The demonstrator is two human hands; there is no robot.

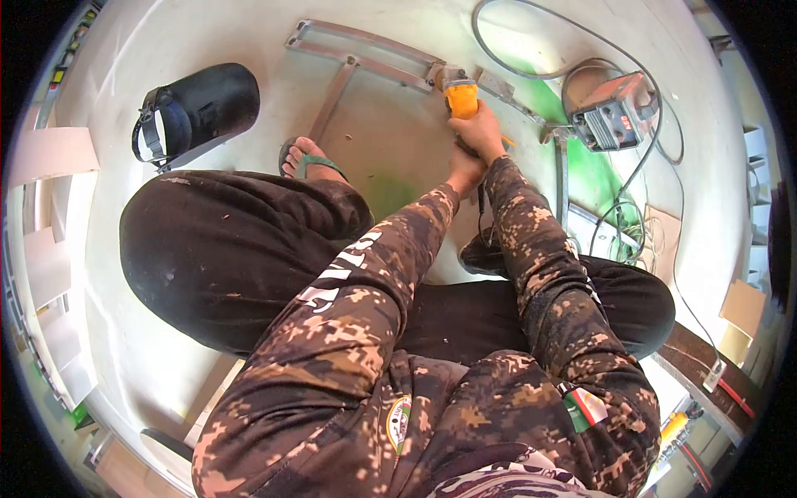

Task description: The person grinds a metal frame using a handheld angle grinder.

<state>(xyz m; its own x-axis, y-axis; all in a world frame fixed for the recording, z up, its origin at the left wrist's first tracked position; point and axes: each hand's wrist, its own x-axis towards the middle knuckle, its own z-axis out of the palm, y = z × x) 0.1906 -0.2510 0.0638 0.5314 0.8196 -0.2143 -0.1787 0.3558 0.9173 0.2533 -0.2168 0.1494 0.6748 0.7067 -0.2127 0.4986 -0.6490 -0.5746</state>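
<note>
A yellow angle grinder (462,101) points away from me, its head at a joint of the metal frame (365,35) on the floor. My right hand (481,129) is wrapped round the grinder's body, just behind the yellow housing. My left hand (466,169) is closed lower down, at the rear end of the tool, partly hidden by the right wrist. The frame is made of bare metal bars, with one leg running down towards my sandalled foot. Whether the disc touches the metal cannot be made out.
A black welding helmet (214,106) lies on the floor at the left. At the right stands a welding machine (618,116) with a dark cable (573,35) looping around it. My foot (312,160) in a green-strapped sandal is close to the frame's leg.
</note>
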